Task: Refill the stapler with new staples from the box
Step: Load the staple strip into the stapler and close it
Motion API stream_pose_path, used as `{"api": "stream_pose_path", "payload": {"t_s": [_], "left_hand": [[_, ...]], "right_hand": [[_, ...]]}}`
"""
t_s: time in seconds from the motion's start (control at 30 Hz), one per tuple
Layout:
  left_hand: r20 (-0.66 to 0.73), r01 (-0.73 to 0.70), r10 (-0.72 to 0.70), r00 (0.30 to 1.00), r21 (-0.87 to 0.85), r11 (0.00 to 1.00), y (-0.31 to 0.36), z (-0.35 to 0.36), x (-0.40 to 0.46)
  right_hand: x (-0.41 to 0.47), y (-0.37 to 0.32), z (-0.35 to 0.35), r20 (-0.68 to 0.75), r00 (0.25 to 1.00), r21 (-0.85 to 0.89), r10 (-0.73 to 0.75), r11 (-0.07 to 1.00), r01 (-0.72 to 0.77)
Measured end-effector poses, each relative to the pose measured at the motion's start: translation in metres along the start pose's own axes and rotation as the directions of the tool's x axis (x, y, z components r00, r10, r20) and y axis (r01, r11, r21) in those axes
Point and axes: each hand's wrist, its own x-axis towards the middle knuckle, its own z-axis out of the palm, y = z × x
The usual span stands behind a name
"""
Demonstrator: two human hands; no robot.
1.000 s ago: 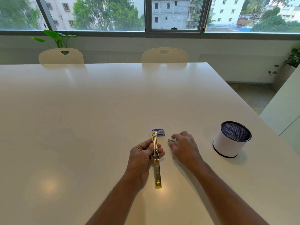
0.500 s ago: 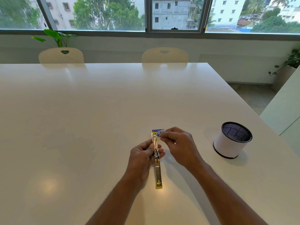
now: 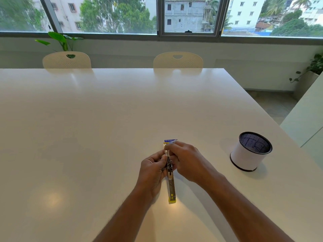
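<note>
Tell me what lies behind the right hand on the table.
The small blue staple box peeks out just beyond the right hand. Most of the box is covered by the fingers; its contents cannot be seen.

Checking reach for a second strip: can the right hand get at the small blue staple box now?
Probably yes: the small blue staple box lies just beyond the right hand, nothing between, though its fingers are busy at the opened yellow-and-metal stapler.

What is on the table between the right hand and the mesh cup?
Nothing: in the head view, only bare white table lies between the right hand and the mesh cup.
</note>
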Motion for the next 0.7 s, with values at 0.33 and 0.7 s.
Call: {"api": "stream_pose_path", "payload": {"t_s": [0.33,0.7], "left_hand": [[0.027,-0.001,0.001,1.000,-0.014,1.000,0.0017,0.0005,-0.0014],[-0.019,0.027,-0.029,0.999,-0.096,0.995,0.0036,-0.0007,0.0011]], "right_hand": [[0.0037,0.0024,-0.0024,0.053,0.998,0.092,0.040,0.995,-0.045],[-0.0010,0.0071,-0.0026,-0.037,0.999,0.142,0.021,0.990,-0.015]]}}
